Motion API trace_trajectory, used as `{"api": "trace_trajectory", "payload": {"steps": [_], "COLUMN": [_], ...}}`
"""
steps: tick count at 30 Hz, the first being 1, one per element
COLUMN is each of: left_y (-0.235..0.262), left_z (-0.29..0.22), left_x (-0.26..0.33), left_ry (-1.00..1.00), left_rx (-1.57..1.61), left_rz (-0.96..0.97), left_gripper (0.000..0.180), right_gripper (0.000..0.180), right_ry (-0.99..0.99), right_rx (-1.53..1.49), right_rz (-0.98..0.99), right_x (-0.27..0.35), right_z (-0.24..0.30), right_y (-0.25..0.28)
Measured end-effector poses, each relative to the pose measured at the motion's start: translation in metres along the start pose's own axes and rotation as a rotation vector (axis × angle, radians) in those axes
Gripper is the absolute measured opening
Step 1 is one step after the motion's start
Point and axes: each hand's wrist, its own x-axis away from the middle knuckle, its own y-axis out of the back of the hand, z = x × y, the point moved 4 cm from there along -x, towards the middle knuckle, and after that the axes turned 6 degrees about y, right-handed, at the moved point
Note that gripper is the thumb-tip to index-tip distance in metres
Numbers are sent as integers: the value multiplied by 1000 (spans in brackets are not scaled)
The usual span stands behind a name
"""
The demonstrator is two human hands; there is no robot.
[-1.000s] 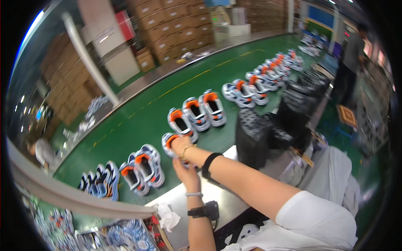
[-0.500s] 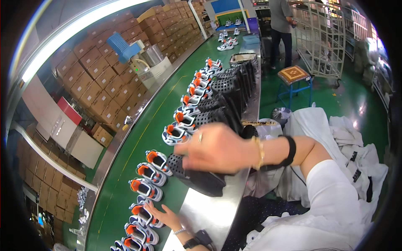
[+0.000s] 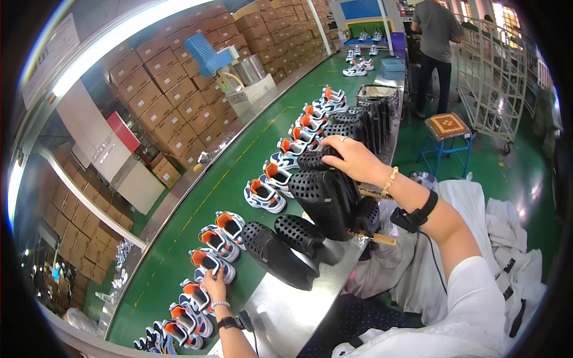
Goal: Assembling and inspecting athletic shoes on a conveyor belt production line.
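- The left hand (image 3: 216, 287) has bent fingers touching a white sneaker (image 3: 210, 261) with orange lining; I cannot tell whether they grip.
- That sneaker stands in a row on the green belt (image 3: 179, 244), beside the metal bench (image 3: 292, 310).
- The right hand (image 3: 352, 160), half-curled, thumb apart, reaches over black perforated forms (image 3: 313, 188); its hold is unclear.

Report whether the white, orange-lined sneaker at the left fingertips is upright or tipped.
Upright: the white, orange-lined sneaker shows its opening facing upward.
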Motion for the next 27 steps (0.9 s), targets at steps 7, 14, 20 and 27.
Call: {"api": "trace_trajectory", "payload": {"steps": [7,14,20,27], "left_y": [26,53,28,52], "left_z": [-25,-73,-73,-65], "left_x": [95,83,65,117], "left_ry": [12,11,-235,-119], "left_rx": [49,313,-20,269], "left_rz": [-25,85,-193,-363], "left_gripper": [28,17,30,33], "right_gripper": [41,53,48,50], "right_ry": [-118,-117,-55,-168], "right_rx": [6,123,160,280], "right_rz": [66,196,195,-113], "right_x": [5,-12,-17,-24], "right_z": [-19,-19,-28,39], "right_y": [1,4,1,37]}}
